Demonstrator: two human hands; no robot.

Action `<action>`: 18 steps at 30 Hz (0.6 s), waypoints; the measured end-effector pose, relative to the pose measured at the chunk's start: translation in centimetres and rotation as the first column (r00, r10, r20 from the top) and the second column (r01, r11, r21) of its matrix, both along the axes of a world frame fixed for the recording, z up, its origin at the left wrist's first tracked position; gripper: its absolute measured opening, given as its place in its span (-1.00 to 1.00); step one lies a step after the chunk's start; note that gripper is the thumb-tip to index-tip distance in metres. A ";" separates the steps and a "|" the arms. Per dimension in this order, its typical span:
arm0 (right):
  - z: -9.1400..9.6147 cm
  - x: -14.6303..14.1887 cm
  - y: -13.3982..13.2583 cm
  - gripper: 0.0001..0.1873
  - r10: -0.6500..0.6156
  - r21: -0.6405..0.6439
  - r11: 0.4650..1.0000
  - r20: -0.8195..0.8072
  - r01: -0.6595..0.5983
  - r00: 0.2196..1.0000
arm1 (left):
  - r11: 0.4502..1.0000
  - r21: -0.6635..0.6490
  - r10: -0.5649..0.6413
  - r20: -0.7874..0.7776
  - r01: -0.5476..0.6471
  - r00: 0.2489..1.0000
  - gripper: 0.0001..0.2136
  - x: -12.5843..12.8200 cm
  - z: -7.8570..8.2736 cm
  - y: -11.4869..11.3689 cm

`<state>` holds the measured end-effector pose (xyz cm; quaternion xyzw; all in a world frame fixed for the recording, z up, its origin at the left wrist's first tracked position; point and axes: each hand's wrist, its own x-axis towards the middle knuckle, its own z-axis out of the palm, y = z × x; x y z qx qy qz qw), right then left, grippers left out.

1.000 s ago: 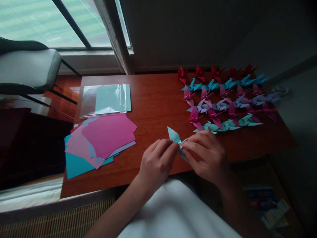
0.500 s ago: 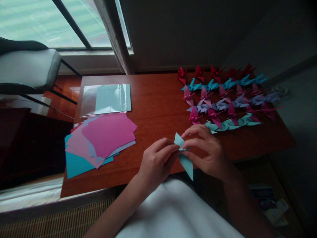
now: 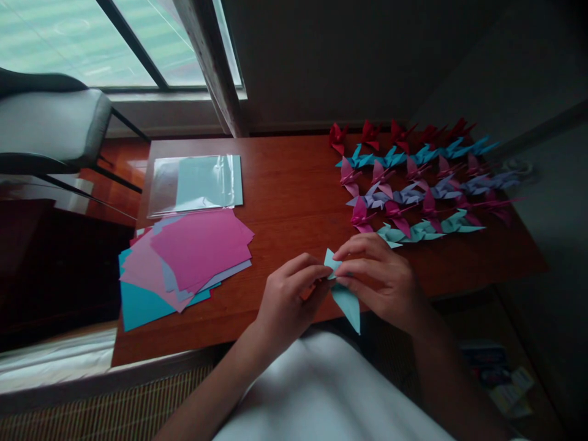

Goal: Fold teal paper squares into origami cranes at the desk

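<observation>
Both hands pinch a small light-blue folded paper piece (image 3: 346, 300) just above the near edge of the wooden table (image 3: 285, 190). My left hand (image 3: 287, 297) grips its left side with thumb and fingers closed. My right hand (image 3: 379, 278) is closed over its top and right side. One pointed flap sticks up between the fingers and another hangs down toward my lap.
Rows of finished paper cranes (image 3: 413, 180) in red, blue, pink, lilac and teal lie at the right back of the table. A loose stack of pink and blue paper squares (image 3: 184, 257) lies at the left, with a clear plastic sleeve (image 3: 195, 184) behind it. A chair (image 3: 50, 122) stands by the window.
The paper piece has been turned in my fingers: its long flap, which pointed up and left, now hangs down toward me. Both hands stayed near the table's front edge.
</observation>
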<state>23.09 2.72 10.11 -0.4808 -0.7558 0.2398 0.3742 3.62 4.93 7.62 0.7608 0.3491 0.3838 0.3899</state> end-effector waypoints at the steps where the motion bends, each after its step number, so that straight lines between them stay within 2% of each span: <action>1: 0.0 0.0 0.0 -0.90 0.000 -0.013 1.000 -0.009 0.000 1.000 | 1.000 -0.012 -0.003 0.005 0.003 1.000 -0.93 0.0 0.0 0.0; 6: -0.2 -0.1 -0.1 -0.94 0.001 -0.075 0.997 -0.023 -0.003 1.000 | 0.999 -0.048 -0.019 0.015 0.019 1.000 -0.93 -0.1 0.0 0.0; 12: -0.1 -0.5 -0.4 -0.93 -0.031 -0.049 0.998 0.065 0.035 0.997 | 0.997 -0.070 0.025 0.016 -0.023 1.000 -0.91 -0.3 0.2 0.0; 18: 0.2 -1.0 -0.3 -0.91 -0.033 -0.046 0.998 0.057 0.035 0.998 | 0.996 -0.086 0.048 0.132 -0.036 0.990 -0.92 -0.2 0.5 0.2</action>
